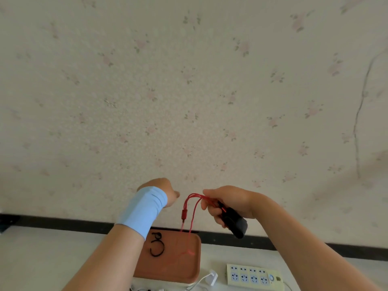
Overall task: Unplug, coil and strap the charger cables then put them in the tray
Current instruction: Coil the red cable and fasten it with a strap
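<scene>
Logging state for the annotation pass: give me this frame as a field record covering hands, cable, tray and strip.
left hand: raised, grip hidden
right hand: grips red cable loops and black adapter
cable tail: hangs over tray, contact unclear
tray contents: black strap
power strip: on table, right of tray
white plug: lies between tray and strip

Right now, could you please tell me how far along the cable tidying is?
Done: the red cable and its black charger are unplugged, and the power strip shows bare sockets. In hand: the right hand grips charger and looped cable, its end dangling over the tray, unstrapped. Left: strapping it, traying it, then the white charger lying loose beside the strip.
</scene>
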`<state>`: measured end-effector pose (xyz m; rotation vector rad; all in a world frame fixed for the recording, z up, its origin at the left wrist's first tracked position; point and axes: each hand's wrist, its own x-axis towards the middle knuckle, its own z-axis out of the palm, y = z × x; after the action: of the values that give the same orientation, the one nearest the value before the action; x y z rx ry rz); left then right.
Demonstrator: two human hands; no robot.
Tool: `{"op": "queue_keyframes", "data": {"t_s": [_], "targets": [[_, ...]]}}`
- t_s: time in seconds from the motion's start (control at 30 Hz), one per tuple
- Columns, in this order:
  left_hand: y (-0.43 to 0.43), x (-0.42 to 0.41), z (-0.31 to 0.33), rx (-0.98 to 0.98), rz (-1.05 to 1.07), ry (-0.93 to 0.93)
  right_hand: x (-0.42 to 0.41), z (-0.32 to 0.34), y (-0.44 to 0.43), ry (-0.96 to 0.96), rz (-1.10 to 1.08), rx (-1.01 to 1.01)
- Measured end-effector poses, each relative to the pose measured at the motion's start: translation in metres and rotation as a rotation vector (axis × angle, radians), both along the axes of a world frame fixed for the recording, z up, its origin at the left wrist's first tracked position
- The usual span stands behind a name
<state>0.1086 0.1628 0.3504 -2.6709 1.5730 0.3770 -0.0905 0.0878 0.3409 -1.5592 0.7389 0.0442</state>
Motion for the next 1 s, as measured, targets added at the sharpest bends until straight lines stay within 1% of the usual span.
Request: {"op": "queue_keyframes", "data": {"t_s": [0.03, 0.07, 0.1, 0.13, 0.17, 0.2, 0.23, 0.3, 0.4, 0.53, 0.63, 0.7, 0.77, 0.9, 0.93, 1.0], "targets": [[-0.001, -0.004, -0.002, -0.123, -0.063, 0.095, 0.0, 0.002, 0.002, -0.015, -0.017, 0.018], [0.0, -0.01, -0.002, -0.225, -0.147, 0.257, 0.001, 0.004, 0.005, -0.037, -0.031, 0.021], [0.002, -0.019, 0.0, -0.279, -0.239, 0.429, 0.001, 0.006, 0.007, -0.064, -0.041, 0.004], [0.004, -0.028, 0.002, -0.293, -0.313, 0.567, 0.0, 0.009, 0.011, -0.088, -0.043, -0.038], [0.006, -0.035, 0.004, -0.295, -0.35, 0.64, -0.001, 0.012, 0.013, -0.095, -0.038, -0.113], [0.008, -0.039, 0.006, -0.299, -0.359, 0.665, -0.004, 0.015, 0.015, -0.087, -0.029, -0.206], [0.01, -0.04, 0.009, -0.294, -0.343, 0.67, -0.007, 0.018, 0.016, -0.068, -0.015, -0.289], [0.013, -0.038, 0.012, -0.249, -0.319, 0.659, -0.015, 0.02, 0.018, -0.033, 0.014, -0.35], [0.018, -0.037, 0.014, -0.182, -0.365, 0.574, -0.024, 0.019, 0.021, -0.008, 0.038, -0.294], [0.02, -0.039, 0.016, -0.197, -0.351, 0.538, -0.029, 0.02, 0.029, 0.02, 0.016, -0.247], [0.021, -0.039, 0.019, -0.208, -0.32, 0.587, -0.034, 0.027, 0.031, 0.005, -0.103, -0.271], [0.021, -0.039, 0.022, -0.234, -0.306, 0.614, -0.037, 0.031, 0.029, -0.028, -0.233, -0.26], [0.021, -0.04, 0.025, -0.257, -0.296, 0.69, -0.04, 0.034, 0.026, -0.075, -0.391, -0.214], [0.022, -0.041, 0.03, -0.21, -0.275, 0.787, -0.049, 0.04, 0.019, -0.18, -0.603, -0.189], [0.021, -0.041, 0.03, -0.21, -0.25, 0.787, -0.052, 0.041, 0.017, -0.198, -0.636, -0.184], [0.019, -0.039, 0.032, -0.237, -0.193, 0.711, -0.055, 0.042, 0.014, -0.214, -0.671, -0.179]]}}
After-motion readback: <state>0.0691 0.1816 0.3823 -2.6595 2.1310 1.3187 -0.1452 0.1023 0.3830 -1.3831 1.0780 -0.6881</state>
